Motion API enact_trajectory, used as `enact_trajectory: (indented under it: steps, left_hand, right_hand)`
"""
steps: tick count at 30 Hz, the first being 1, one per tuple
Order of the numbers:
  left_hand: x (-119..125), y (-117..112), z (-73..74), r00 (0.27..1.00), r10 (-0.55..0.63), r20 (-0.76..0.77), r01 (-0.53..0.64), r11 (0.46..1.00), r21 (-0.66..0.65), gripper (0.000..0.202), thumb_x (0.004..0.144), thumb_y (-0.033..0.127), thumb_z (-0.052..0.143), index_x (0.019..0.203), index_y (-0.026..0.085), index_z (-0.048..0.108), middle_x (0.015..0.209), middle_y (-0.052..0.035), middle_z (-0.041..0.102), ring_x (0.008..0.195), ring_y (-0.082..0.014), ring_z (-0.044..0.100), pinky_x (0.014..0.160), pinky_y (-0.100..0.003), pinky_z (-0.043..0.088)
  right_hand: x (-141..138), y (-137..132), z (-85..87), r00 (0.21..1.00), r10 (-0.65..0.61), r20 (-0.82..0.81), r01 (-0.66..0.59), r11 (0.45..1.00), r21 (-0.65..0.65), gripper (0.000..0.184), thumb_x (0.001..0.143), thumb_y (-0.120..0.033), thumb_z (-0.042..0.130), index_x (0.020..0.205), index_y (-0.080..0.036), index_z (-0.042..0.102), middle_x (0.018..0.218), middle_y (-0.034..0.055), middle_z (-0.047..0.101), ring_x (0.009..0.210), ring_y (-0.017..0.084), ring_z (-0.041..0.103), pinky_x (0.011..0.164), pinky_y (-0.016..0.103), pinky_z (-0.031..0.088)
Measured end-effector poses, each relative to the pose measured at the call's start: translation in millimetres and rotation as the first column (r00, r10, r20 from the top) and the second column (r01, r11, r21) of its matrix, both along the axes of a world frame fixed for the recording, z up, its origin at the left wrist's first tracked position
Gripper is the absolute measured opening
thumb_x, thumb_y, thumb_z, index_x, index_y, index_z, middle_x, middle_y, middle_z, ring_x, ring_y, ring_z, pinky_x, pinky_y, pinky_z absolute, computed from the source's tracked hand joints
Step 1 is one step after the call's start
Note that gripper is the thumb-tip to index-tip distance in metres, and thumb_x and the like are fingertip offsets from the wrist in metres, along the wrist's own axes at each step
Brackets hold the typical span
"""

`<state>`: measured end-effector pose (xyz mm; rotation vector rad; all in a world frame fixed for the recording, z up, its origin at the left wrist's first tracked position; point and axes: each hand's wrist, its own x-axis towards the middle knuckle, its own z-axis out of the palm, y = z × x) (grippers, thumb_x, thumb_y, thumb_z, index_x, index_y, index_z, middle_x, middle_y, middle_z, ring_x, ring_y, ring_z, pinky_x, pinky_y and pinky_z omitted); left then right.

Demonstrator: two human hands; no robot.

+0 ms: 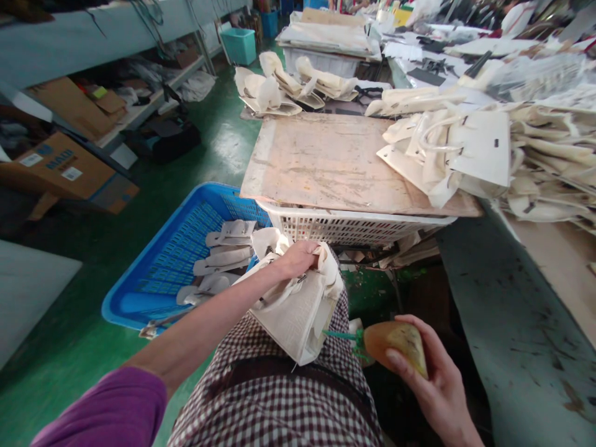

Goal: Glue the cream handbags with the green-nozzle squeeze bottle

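Observation:
A cream handbag [293,313] rests on my lap, over a checked apron [279,403]. My left hand [300,257] is closed on its upper edge; the fingertips are partly hidden by the fabric. In my right hand [433,372] is a yellowish squeeze glue bottle [393,344], tilted sideways with its thin green nozzle [339,334] pointing left. The nozzle tip is at the bag's lower right side; whether it touches cannot be made out.
A blue basket [162,248] with several cream bags stands on the floor at left. Ahead, a worn board [321,161] lies over a white basket [363,228]. More cream bags [479,149] are piled at right, beside a grey table side [503,323]. Cardboard boxes [69,171] stand at far left.

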<state>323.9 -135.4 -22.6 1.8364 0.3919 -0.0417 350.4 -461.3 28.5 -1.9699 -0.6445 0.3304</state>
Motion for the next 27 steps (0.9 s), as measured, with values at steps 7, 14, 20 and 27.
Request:
enact_trajectory:
  steps: [7, 14, 20, 27]
  left_hand:
    - [-1, 1, -2.0, 0.999, 0.035, -0.015, -0.033, 0.993, 0.115, 0.018, 0.069, 0.019, 0.05, 0.071, 0.016, 0.068, 0.072, -0.0013, 0.067, 0.073, -0.0183, 0.061, 0.067, -0.027, 0.05]
    - [-4, 1, 1.3, 0.995, 0.095, -0.015, -0.091, 0.978, 0.185, 0.016, 0.068, 0.015, 0.048, 0.068, 0.017, 0.064, 0.071, -0.0017, 0.065, 0.071, -0.0178, 0.06, 0.064, -0.025, 0.048]
    - [-7, 1, 3.9, 0.992, 0.122, -0.011, -0.118, 0.974, 0.193, 0.017, 0.067, 0.014, 0.047, 0.067, 0.017, 0.063, 0.068, -0.0008, 0.061, 0.067, -0.0165, 0.057, 0.061, -0.024, 0.046]
    - [-8, 0, 5.7, 0.993, 0.122, 0.002, -0.12, 0.976, 0.179, 0.012, 0.067, 0.017, 0.048, 0.063, 0.018, 0.059, 0.065, 0.0, 0.057, 0.066, -0.0163, 0.054, 0.057, -0.024, 0.042]
  right_hand:
    - [-5, -1, 0.7, 0.998, 0.053, -0.022, -0.053, 0.999, -0.004, 0.038, 0.078, -0.039, 0.08, 0.113, -0.03, 0.069, 0.102, 0.0008, 0.073, 0.081, 0.019, 0.071, 0.071, 0.018, 0.058]
    - [-13, -6, 3.3, 0.967, -0.09, -0.238, 0.088, 0.996, -0.017, 0.044, 0.077, -0.047, 0.079, 0.115, -0.028, 0.068, 0.091, 0.0008, 0.07, 0.072, 0.02, 0.066, 0.06, 0.023, 0.056]
    - [-2, 1, -3.0, 0.92, -0.25, -0.301, 0.262, 0.965, 0.0, 0.052, 0.074, -0.049, 0.082, 0.117, -0.026, 0.064, 0.091, 0.0019, 0.067, 0.059, 0.017, 0.056, 0.047, 0.025, 0.05]
    - [12, 9, -27.1, 0.941, -0.258, -0.22, 0.287, 0.952, 0.108, 0.053, 0.074, -0.043, 0.084, 0.12, -0.028, 0.061, 0.105, 0.0052, 0.066, 0.073, 0.02, 0.061, 0.055, 0.026, 0.053]
